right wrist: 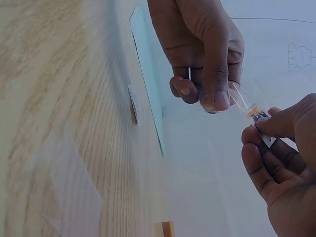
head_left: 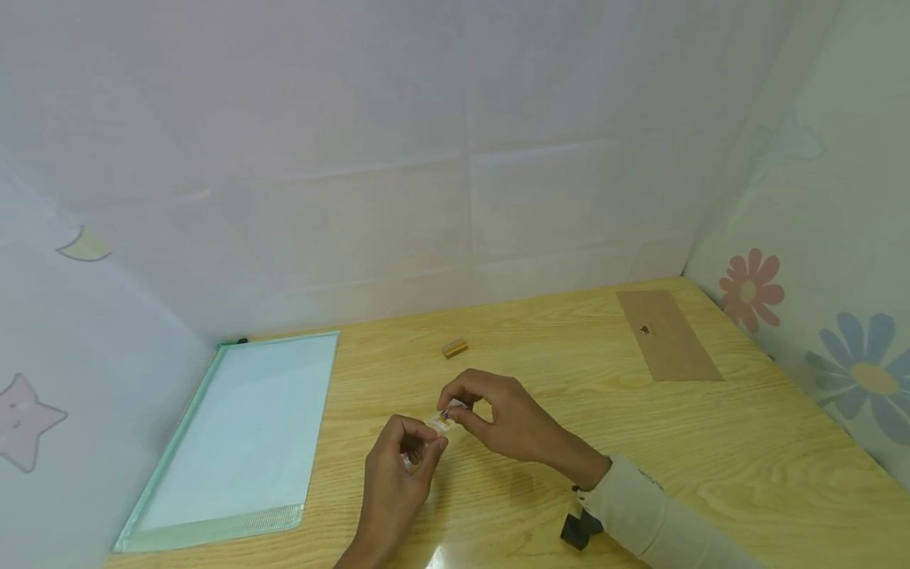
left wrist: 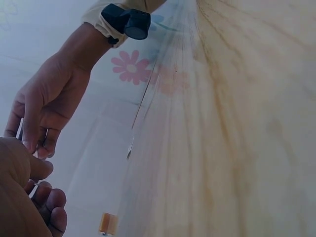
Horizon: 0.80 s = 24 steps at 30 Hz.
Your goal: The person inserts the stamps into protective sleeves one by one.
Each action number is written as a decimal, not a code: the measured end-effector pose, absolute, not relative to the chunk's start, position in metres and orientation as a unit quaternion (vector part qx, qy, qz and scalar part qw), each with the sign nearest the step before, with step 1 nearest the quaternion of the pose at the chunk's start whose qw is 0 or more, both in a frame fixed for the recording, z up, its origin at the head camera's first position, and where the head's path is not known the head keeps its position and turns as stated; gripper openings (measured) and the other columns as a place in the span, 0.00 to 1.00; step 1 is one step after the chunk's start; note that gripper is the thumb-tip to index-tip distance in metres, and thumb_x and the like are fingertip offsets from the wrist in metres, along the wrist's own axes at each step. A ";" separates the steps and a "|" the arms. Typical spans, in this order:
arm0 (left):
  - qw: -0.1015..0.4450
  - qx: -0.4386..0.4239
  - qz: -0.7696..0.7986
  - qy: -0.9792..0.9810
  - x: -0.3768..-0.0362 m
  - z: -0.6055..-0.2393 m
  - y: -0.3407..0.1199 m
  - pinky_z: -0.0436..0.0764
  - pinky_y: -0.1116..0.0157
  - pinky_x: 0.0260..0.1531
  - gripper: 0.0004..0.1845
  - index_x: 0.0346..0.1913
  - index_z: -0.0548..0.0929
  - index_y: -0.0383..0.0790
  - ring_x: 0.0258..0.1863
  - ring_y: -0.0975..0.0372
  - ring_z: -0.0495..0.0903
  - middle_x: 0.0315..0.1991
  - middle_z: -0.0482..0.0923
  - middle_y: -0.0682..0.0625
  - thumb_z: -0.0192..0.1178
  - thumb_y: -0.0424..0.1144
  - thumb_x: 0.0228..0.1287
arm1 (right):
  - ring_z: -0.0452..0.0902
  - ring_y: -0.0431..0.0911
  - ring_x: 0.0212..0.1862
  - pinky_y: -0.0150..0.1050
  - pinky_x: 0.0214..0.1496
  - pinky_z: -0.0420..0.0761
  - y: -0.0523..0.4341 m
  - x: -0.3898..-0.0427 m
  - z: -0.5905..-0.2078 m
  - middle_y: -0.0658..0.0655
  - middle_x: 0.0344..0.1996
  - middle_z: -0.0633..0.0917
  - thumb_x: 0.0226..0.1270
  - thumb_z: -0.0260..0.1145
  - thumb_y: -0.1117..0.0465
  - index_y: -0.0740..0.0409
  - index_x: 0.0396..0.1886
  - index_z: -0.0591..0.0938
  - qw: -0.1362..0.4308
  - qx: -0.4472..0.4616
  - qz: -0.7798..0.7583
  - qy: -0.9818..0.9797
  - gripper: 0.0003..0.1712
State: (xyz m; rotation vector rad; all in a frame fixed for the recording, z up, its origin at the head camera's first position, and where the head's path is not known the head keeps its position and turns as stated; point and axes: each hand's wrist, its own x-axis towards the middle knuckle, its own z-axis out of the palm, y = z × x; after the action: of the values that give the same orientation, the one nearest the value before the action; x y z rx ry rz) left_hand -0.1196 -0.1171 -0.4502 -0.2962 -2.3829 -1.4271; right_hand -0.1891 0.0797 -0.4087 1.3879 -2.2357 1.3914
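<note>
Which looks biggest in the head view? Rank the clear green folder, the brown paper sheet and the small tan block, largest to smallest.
1. Clear green folder, far the largest, though it also lies nearer the camera than the others.
2. Brown paper sheet, clearly smaller.
3. Small tan block, tiny beside both; it lies about as far back as the sheet, so nearness does not explain it.

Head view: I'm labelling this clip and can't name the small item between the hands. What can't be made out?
- Item: too small in head view; fingers cover it.
- Left hand: left wrist view, cut off by the edge.
- Brown block: right wrist view, cut off at the bottom edge.
</note>
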 end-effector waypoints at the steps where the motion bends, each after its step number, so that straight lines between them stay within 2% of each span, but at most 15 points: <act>1: 0.172 -0.103 -0.504 -0.840 -0.119 -0.450 -0.117 0.80 0.67 0.32 0.14 0.40 0.75 0.45 0.29 0.63 0.76 0.34 0.77 0.59 0.72 0.31 0.61 | 0.80 0.38 0.39 0.34 0.42 0.82 0.080 -0.189 -0.409 0.45 0.42 0.83 0.71 0.67 0.66 0.49 0.49 0.80 0.084 0.470 0.463 -0.747 0.11; 8: 0.165 -0.107 -0.509 -0.838 -0.119 -0.451 -0.117 0.80 0.66 0.32 0.14 0.40 0.75 0.45 0.29 0.63 0.77 0.35 0.77 0.59 0.72 0.31 0.61 | 0.78 0.36 0.41 0.31 0.42 0.82 0.080 -0.190 -0.408 0.46 0.43 0.83 0.72 0.65 0.67 0.50 0.49 0.81 0.082 0.497 0.440 -0.743 0.11; 15: 0.135 -0.102 -0.518 -0.839 -0.119 -0.450 -0.116 0.80 0.65 0.34 0.14 0.40 0.75 0.45 0.29 0.62 0.77 0.31 0.78 0.57 0.72 0.33 0.62 | 0.75 0.33 0.45 0.38 0.41 0.82 0.079 -0.187 -0.407 0.42 0.47 0.82 0.74 0.65 0.61 0.44 0.55 0.83 0.075 0.491 0.400 -0.770 0.14; 18: 0.122 -0.104 -0.515 -0.842 -0.120 -0.450 -0.116 0.81 0.65 0.34 0.12 0.40 0.75 0.44 0.29 0.61 0.77 0.31 0.77 0.56 0.71 0.34 0.62 | 0.75 0.34 0.46 0.36 0.43 0.82 0.080 -0.188 -0.406 0.44 0.49 0.82 0.75 0.64 0.60 0.45 0.58 0.82 0.089 0.482 0.393 -0.778 0.15; 24: 0.094 -0.097 -0.528 -0.838 -0.120 -0.450 -0.117 0.80 0.66 0.34 0.11 0.42 0.76 0.41 0.29 0.61 0.78 0.32 0.79 0.55 0.70 0.36 0.64 | 0.74 0.34 0.41 0.30 0.42 0.79 0.082 -0.190 -0.406 0.45 0.43 0.80 0.73 0.66 0.63 0.50 0.52 0.81 0.099 0.464 0.394 -0.787 0.11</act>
State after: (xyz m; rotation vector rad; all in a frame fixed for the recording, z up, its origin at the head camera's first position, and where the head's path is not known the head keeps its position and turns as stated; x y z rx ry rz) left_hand -0.1203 -0.1175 -0.4502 -0.2873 -2.4867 -1.5659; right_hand -0.1897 0.0817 -0.4056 1.3707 -2.3281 1.1659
